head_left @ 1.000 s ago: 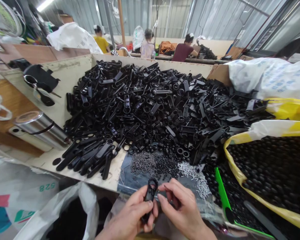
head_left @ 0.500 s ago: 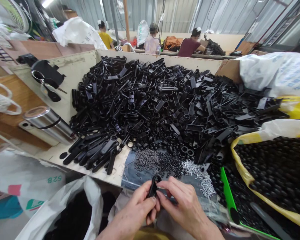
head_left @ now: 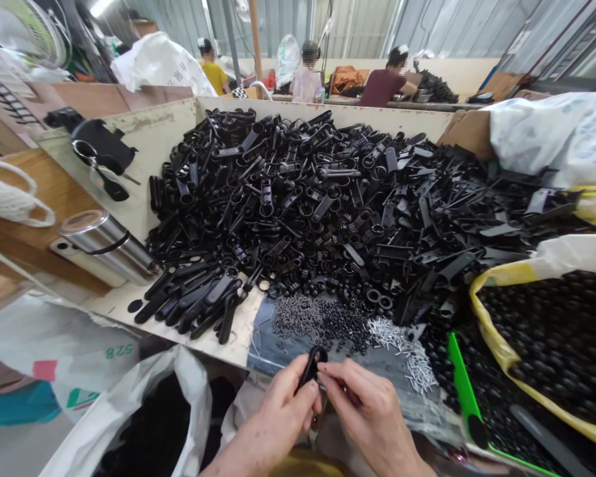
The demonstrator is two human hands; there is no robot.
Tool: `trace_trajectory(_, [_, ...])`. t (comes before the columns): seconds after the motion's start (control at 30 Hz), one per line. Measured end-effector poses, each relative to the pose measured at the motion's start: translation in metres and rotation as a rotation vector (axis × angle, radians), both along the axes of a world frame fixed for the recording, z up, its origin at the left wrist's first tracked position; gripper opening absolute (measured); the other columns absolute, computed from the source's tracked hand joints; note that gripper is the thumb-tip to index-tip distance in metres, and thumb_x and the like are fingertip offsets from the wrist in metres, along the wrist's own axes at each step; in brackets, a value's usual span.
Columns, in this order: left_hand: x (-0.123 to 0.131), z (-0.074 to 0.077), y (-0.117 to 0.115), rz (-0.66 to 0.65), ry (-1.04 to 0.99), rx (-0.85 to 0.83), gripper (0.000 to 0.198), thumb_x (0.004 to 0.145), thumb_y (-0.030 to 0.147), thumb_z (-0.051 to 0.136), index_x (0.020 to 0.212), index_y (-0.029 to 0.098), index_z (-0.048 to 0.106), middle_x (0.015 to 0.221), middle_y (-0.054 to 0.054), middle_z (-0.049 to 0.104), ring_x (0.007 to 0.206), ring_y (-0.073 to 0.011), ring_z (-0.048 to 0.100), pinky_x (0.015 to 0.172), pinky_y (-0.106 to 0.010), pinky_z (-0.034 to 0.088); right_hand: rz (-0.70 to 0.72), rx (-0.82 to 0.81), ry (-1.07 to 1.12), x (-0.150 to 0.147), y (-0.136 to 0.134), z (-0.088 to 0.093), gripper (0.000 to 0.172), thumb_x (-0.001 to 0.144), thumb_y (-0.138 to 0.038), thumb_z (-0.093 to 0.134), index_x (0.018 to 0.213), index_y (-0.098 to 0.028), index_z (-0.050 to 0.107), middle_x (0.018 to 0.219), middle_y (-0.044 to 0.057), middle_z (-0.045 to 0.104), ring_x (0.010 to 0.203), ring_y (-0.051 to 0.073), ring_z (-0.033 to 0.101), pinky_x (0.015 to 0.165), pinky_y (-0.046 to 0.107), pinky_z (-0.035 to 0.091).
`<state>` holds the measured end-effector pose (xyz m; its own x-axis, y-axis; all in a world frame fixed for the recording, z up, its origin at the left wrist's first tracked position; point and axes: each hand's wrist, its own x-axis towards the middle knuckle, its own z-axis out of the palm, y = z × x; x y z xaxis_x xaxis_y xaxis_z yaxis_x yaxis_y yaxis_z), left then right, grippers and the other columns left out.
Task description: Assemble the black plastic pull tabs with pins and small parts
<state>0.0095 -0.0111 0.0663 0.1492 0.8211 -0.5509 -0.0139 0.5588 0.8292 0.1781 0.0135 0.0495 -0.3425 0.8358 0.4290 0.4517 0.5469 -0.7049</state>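
Hands at bench's near edge. Left hand pinches black part between thumb and fingers, ring end up. Right hand fingertips pressed together against part's right side. Black pile fills bench behind; pins just beyond hands; steel flask at left.
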Motion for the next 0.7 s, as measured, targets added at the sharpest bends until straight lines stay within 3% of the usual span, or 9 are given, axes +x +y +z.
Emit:
trace_trajectory(0.13, [-0.001,-0.005,0.007,-0.087,0.099,0.172,0.040,0.093,0.052,0.054,0.104,0.015,0.064,0.065,0.005,0.049,0.058,-0.0121,0.040,0.056,-0.025,0.032,0.031,-0.048,-0.032,0.002,0.000,0.004,0.022,0.102,-0.019,0.052,0.104,-0.020,0.073,0.087,0.004,0.080,0.069,0.016,0.076,0.066,0.023,0.058])
trace_trajectory(0.3, [-0.004,-0.016,0.009,-0.045,0.084,0.223,0.042,0.094,0.056,0.053,0.103,0.017,0.064,0.063,0.008,0.045,0.054,-0.0108,0.034,0.052,-0.024,0.027,0.076,-0.214,-0.090,0.013,0.000,0.012,0.031,0.106,-0.029,0.049,0.128,-0.023,0.069,0.119,0.008,0.079,0.102,0.020,0.078,0.090,0.029,0.061])
trace_trajectory(0.37, [-0.005,-0.020,0.008,-0.049,0.077,0.223,0.043,0.095,0.057,0.053,0.104,0.017,0.065,0.062,0.008,0.045,0.052,-0.0101,0.031,0.050,-0.024,0.026,0.044,-0.259,-0.122,0.019,-0.002,0.012,0.034,0.108,-0.032,0.043,0.133,-0.026,0.065,0.118,0.007,0.079,0.099,0.020,0.078,0.086,0.028,0.061])
trace_trajectory(0.5, [-0.005,-0.023,0.007,-0.052,0.096,0.197,0.048,0.095,0.057,0.051,0.115,0.015,0.064,0.063,0.008,0.046,0.050,-0.0097,0.028,0.047,-0.023,0.022,0.064,-0.226,-0.210,0.023,-0.006,0.005,0.033,0.110,-0.027,0.032,0.122,-0.027,0.063,0.093,0.003,0.078,0.076,0.017,0.076,0.069,0.024,0.057])
trace_trajectory(0.7, [-0.005,-0.022,0.007,-0.060,0.126,0.193,0.046,0.094,0.057,0.052,0.112,0.016,0.063,0.064,0.007,0.045,0.050,-0.0095,0.028,0.046,-0.024,0.020,0.070,-0.207,-0.288,0.019,-0.009,-0.002,0.032,0.110,-0.023,0.035,0.124,-0.025,0.064,0.097,0.004,0.078,0.081,0.017,0.077,0.069,0.023,0.056])
